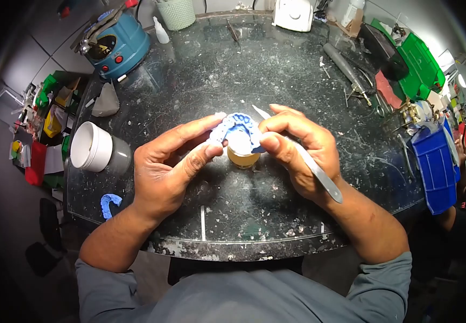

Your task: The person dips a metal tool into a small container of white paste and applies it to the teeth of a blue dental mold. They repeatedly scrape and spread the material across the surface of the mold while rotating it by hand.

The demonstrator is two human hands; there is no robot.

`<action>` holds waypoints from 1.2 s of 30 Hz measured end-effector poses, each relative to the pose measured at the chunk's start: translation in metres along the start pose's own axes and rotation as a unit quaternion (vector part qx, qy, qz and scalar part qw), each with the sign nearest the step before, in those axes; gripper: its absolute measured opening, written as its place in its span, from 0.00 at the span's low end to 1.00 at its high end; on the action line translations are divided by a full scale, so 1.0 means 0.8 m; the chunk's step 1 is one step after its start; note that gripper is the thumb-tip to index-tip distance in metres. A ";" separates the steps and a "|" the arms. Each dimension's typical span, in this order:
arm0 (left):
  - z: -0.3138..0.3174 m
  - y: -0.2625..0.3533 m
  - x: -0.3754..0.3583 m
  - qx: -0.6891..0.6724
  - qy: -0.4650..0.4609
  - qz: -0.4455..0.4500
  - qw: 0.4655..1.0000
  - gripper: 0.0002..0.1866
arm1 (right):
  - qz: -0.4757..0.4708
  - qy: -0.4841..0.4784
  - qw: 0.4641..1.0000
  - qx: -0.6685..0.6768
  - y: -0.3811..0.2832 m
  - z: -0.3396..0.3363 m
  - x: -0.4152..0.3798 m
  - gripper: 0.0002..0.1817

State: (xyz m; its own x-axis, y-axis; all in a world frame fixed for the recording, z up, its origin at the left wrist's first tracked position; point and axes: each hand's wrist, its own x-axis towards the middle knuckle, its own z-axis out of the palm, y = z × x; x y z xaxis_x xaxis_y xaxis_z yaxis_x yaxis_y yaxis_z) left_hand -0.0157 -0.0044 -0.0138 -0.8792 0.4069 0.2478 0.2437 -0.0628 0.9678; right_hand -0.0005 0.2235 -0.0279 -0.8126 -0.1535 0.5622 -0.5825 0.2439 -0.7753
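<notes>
A blue, horseshoe-shaped dental cast (237,124) is held up between my two hands, its row of teeth facing me. My left hand (166,164) pinches its left end between thumb and fingers. My right hand (303,148) grips the other end with thumb and index finger. That hand also holds a slim metal knife (321,176), its flat handle end pointing down to the right and its pointed tip showing near the cast. Below the cast stands a small jar (243,158) with yellowish contents, partly hidden. A second blue dental cast (110,205) lies near my left forearm.
A white tub (91,146) lies tilted at the left, beside a grey block (106,100). A blue machine (115,46) stands at the back left. On the right are a grey handpiece (346,67), a green case (420,63) and a blue bin (435,169). Another person's arm shows far right.
</notes>
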 end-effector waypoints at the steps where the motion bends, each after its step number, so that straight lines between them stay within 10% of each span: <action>1: 0.000 0.002 0.000 0.001 -0.001 -0.004 1.000 0.22 | 0.004 0.002 1.000 0.003 -0.002 -0.001 0.001 0.13; 19: 0.008 0.005 0.002 -0.266 -0.002 -0.199 0.943 0.24 | -0.061 0.005 0.997 -0.037 -0.020 -0.020 -0.001 0.23; 25: 0.006 0.005 0.001 -0.277 0.002 -0.185 0.943 0.20 | -0.027 0.024 0.986 0.162 -0.035 0.009 -0.008 0.23; 36: 0.012 0.010 0.001 -0.248 0.002 -0.136 0.959 0.19 | -0.037 -0.013 0.996 0.084 -0.033 0.006 -0.014 0.15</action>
State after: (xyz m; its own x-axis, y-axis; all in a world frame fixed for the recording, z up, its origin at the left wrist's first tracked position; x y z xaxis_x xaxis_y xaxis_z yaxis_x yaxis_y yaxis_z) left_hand -0.0102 0.0044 -0.0062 -0.8842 0.4668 -0.0178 -0.2195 -0.3814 0.8980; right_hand 0.0237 0.2140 -0.0151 -0.7660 -0.1900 0.6141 -0.6341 0.0673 -0.7703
